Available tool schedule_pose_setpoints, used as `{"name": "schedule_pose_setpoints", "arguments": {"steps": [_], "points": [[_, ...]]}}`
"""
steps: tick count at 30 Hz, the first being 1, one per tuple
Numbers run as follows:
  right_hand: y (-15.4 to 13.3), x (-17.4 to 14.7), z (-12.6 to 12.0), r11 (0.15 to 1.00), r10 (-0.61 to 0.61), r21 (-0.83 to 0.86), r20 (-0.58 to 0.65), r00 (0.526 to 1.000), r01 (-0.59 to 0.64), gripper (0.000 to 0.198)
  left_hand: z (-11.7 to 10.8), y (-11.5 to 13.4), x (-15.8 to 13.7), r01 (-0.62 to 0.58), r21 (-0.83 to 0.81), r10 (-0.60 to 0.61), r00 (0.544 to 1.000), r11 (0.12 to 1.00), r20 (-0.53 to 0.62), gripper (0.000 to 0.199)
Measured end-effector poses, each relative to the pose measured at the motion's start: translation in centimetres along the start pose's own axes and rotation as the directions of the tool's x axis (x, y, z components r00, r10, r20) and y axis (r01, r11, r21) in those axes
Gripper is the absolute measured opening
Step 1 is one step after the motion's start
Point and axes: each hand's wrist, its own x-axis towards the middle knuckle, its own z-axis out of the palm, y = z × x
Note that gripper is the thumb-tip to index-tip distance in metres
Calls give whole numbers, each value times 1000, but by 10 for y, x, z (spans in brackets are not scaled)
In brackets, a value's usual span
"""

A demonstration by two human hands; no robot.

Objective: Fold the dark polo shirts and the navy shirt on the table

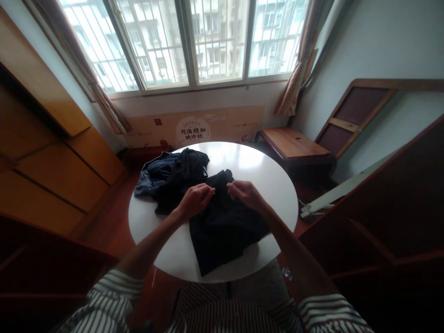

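A black garment (229, 231) lies spread and creased over the front middle of the round white table (277, 185), its near corner reaching the front edge. It resembles shorts, but its kind is not certain. Over its upper part, my left hand (199, 198) is closed in a pinch. Opposite it, a short gap away, my right hand (244, 192) pinches with its fingertips turned inward. Small pale spots show at both fingertips; what they hold, if anything, is too small to make out. Left of my hands sits a rumpled pile of dark blue and black clothes (169, 173).
A low wooden side table (294, 143) stands at the back right, near a leaning wood-framed panel (360, 111). Yellow-brown cabinets (62, 171) line the left. Dark red furniture (388, 222) rises at the right. Barred windows are behind the table.
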Motion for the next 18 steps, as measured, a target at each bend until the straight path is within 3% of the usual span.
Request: {"name": "schedule_pose_setpoints", "arguments": {"steps": [2,4,6,8,10,14,16,18], "points": [[28,4,-26,985,77,-133,-242,967,-112,45,19,4,4,-87,-42,94,969,995,229,27],[58,6,-42,933,118,-266,-407,906,-241,46,34,4,7,-137,-59,150,909,989,390,45],[83,4,-47,903,144,-306,-445,884,-302,45,44,2,7,-156,-60,165,859,986,484,47],[96,2,-45,909,158,-293,-414,896,-296,44,50,2,6,-160,-89,183,828,983,530,35],[100,0,-40,911,149,-307,-376,915,-274,43,55,8,2,-139,-131,188,829,982,527,28],[97,2,-36,906,141,-337,-335,932,-258,43,57,24,6,15,-10,-11,929,1000,369,24],[96,2,-38,911,144,-318,-353,924,-263,41,39,22,28,80,76,-98,958,994,271,27],[96,0,-41,915,144,-304,-368,919,-265,41,-4,9,66,137,140,-156,979,981,133,31]]}}
